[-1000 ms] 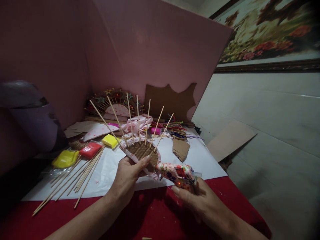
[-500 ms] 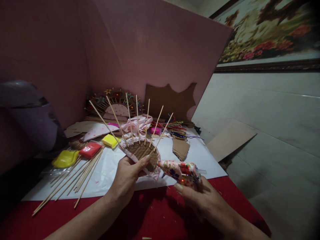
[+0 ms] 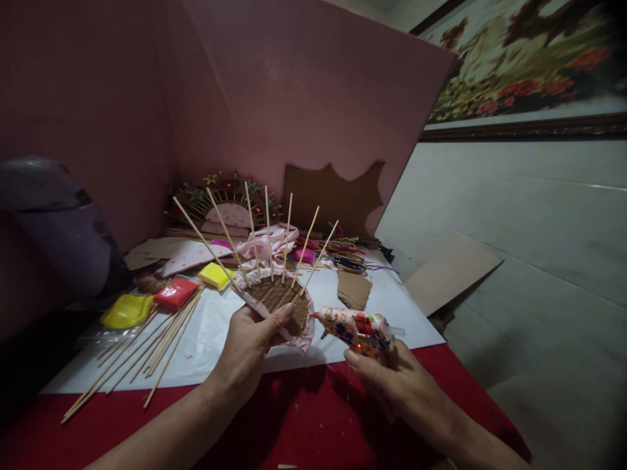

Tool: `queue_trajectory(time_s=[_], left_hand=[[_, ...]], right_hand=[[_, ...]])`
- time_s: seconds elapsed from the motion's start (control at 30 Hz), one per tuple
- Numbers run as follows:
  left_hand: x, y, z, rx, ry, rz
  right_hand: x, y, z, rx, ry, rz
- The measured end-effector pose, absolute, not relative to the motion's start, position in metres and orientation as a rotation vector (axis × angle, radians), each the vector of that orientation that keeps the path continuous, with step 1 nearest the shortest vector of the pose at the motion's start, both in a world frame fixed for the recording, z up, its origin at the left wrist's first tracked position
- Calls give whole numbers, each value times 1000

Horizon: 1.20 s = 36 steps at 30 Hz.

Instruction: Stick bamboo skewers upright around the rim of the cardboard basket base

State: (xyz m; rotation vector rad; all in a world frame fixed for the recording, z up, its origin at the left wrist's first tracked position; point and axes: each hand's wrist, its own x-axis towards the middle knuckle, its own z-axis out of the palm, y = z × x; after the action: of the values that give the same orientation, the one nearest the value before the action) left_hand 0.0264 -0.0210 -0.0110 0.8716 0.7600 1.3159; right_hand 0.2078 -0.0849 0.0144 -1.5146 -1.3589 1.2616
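My left hand [image 3: 252,339] grips the lower edge of a brown cardboard disc [image 3: 269,297], its thumb lying on the ribbed face. Pink fabric wraps the disc's rim, and several thin wooden sticks fan upward from its top edge. On the right, my right hand [image 3: 392,375] is closed around a glue gun [image 3: 360,329] covered in a floral pattern, with a small red light glowing on it. The gun's orange tip points left, close beside the disc's right rim. A clear glue stick protrudes from its back end.
Loose wooden sticks [image 3: 166,339], yellow packets [image 3: 127,311] and a red packet [image 3: 176,293] lie at the left. Behind are a decorated half-round piece [image 3: 230,212], pink fabric [image 3: 267,243], scissors [image 3: 349,263] and a cardboard scrap [image 3: 354,289]. A purple object [image 3: 68,228] stands far left.
The glue gun in my right hand has shifted slightly right and up, its tip a little farther from the disc's rim. My left hand and the disc are nearly unmoved.
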Motion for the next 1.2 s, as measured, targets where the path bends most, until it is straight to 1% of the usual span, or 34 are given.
queue_trajectory(time_s=[0.2, 0.47, 0.73, 0.83, 1.2], left_hand=[[26, -22, -8, 850, 752, 1321], [26, -22, -11, 861, 741, 1306], [26, -22, -9, 852, 744, 1334], [26, -22, -9, 835, 748, 1339], [26, -22, -9, 859, 711, 1312]], right_hand=[[207, -89, 9, -1498, -1329, 1176], [209, -82, 8, -1494, -1404, 1211], [208, -90, 8, -1539, -1288, 1224], [209, -91, 6, -1497, -1309, 1240], [209, -89, 10, -1559, -1347, 1225]])
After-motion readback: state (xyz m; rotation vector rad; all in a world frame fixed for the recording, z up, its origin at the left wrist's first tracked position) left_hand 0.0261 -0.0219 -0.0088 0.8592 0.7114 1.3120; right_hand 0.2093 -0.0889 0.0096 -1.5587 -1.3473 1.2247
